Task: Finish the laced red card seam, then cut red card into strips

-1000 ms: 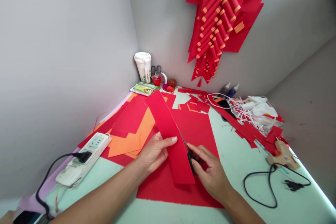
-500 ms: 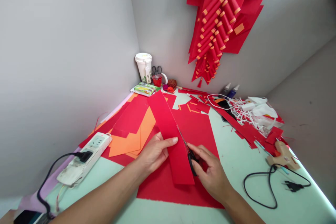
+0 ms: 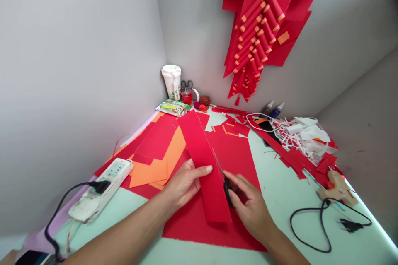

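A long strip of red paper [image 3: 203, 145] is pinched in my left hand [image 3: 186, 184], thumb on top and fingers beneath. My right hand [image 3: 248, 198] grips black-handled scissors [image 3: 227, 190], whose blades lie along the strip's right edge, pointing away from me. From this angle I cannot tell how far apart the blades are. Beneath both hands a large red sheet [image 3: 236, 232] lies flat on the pale green table [image 3: 280, 223].
Orange paper [image 3: 149, 172] lies left, beside a power strip [image 3: 99, 190]. At right are a glue gun [image 3: 338, 188] with a black cord and white string scraps [image 3: 292, 136]. A white cup [image 3: 171, 83] stands at the back; red paper firecrackers [image 3: 258, 37] hang on the wall.
The scissor blades have come slightly away from the strip's edge, to the right. Both hands otherwise keep their grips, and the whole view has shifted a little downward.
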